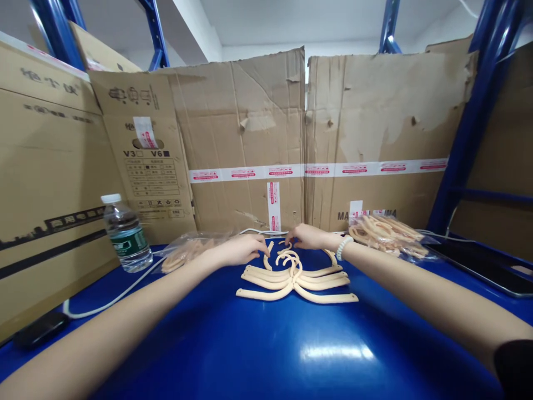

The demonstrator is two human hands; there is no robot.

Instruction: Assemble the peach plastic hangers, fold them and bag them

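Note:
Several beige hangers [293,280] with curved arms and hooks lie overlapped in a stack on the blue table, hooks pointing away from me. Just behind them, my left hand [246,248] has its fingers bent down, its fingertips at a curved beige hanger arm [267,260]. My right hand [307,237], with a pale bead bracelet [343,247] on the wrist, pinches down by a small beige hook [285,245]. Another curved beige arm [331,256] shows below the right wrist. The hand partly hides how these pieces join.
Clear bags of beige pieces lie at the left [189,253] and right [387,236]. A water bottle [127,236] stands left, with a white cable [120,297] and black object [41,329]. A dark phone-like slab [487,268] lies right. Cardboard panels [245,133] wall the back.

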